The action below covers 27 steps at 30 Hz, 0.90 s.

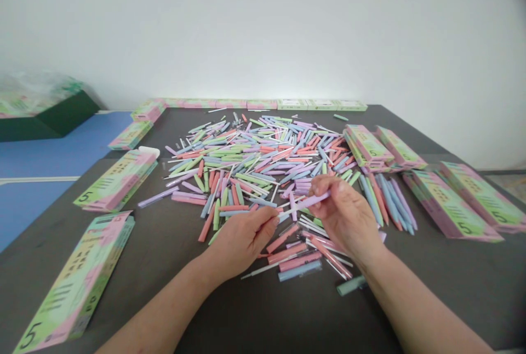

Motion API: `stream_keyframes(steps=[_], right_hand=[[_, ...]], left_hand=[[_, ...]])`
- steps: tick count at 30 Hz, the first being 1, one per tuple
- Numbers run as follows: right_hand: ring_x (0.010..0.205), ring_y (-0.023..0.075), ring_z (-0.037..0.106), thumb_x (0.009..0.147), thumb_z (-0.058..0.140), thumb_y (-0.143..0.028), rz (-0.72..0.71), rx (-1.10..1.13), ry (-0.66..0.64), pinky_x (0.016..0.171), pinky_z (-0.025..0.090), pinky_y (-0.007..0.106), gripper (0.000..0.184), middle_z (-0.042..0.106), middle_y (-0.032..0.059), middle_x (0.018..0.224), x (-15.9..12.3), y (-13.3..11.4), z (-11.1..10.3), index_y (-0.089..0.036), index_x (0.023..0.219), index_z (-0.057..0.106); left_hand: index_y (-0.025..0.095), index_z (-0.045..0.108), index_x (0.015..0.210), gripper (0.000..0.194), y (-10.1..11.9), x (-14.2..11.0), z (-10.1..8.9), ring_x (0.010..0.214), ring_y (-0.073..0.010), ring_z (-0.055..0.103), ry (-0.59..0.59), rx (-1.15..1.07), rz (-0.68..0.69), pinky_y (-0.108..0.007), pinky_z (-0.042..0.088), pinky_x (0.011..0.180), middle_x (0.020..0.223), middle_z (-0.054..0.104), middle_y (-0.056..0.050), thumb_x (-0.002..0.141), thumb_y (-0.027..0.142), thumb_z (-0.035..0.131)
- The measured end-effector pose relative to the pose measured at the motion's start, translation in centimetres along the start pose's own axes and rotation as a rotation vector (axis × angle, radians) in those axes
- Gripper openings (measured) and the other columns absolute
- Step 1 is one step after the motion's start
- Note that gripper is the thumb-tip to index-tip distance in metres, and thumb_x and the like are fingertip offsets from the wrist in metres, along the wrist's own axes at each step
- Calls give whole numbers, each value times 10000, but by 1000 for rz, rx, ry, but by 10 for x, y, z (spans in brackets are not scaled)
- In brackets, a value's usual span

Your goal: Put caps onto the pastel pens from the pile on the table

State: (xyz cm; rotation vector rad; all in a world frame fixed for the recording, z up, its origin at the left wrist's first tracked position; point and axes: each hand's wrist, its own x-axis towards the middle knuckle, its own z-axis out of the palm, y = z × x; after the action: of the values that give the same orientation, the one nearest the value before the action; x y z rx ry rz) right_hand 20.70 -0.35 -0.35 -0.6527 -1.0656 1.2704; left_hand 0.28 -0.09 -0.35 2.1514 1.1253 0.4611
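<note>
Dark tabletop (246,315), scattered pastel pens (246,162)

The left forearm (160,310) and right forearm (419,304) are bare and narrow toward the grip. The left hand (242,239) and right hand (343,214) are bare and broad-backed, with what look like short nails (274,221), though blur makes that hard to judge.

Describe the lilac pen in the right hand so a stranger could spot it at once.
On the dark table, a big heap of pastel pens fills the middle. At its near edge, the right hand pinches the lilac pen. Unlike its neighbours lying flat, it is held up, its thin white end pointing at the left hand.
</note>
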Motion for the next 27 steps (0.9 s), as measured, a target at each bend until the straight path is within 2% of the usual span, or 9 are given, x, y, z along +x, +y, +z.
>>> stream_keyframes(steps=[6,10,15,17,20,23,27], right_hand=[[722,114,536,949,516,-310,95,-244,-170,644,442,257,200,533,31,935,-6,9,-4,-219,944,694],[735,116,567,930,555,-282,118,-332,-228,675,470,259,145,564,20,921,-6,7,-7,-231,991,676],[552,80,496,887,614,-280,154,-441,-193,525,410,206,108,570,-26,690,-4,1,-7,-213,953,667],[522,73,482,851,653,-271,143,-508,-147,482,383,199,96,609,-17,709,-4,-1,-6,-200,912,677],[614,101,559,795,703,-247,115,-588,-99,529,424,207,103,665,18,804,-4,-4,-7,-187,877,689],[663,126,590,769,723,-238,119,-616,-107,567,454,220,99,672,29,786,-3,-5,-8,-177,842,695],[649,122,592,753,738,-231,130,-623,-136,561,466,214,93,676,31,758,-3,-3,-8,-171,818,710]], left_hand=[[198,564,916,262,1,0,0,628,-141,507,25,50,19,-244,314,582,690,534,26,991,322,346],[206,564,997,238,0,-1,1,644,-153,552,27,89,15,-249,337,586,732,591,15,986,321,356],[195,544,1126,259,-1,-2,2,754,-193,624,57,136,17,-285,401,651,870,672,-24,976,336,387],[188,543,1146,273,-1,-3,1,807,-202,636,48,150,37,-299,422,686,935,682,-41,980,326,376],[187,530,1186,289,0,-4,-1,926,-197,631,42,157,94,-313,443,790,1056,674,-52,996,284,336],[183,526,1205,301,-1,-4,-3,1016,-193,614,50,169,128,-319,444,870,1144,659,-55,1006,268,316],[159,550,1196,305,-3,-2,-3,989,-212,628,47,234,164,-344,469,840,1122,674,-71,1002,253,335]])
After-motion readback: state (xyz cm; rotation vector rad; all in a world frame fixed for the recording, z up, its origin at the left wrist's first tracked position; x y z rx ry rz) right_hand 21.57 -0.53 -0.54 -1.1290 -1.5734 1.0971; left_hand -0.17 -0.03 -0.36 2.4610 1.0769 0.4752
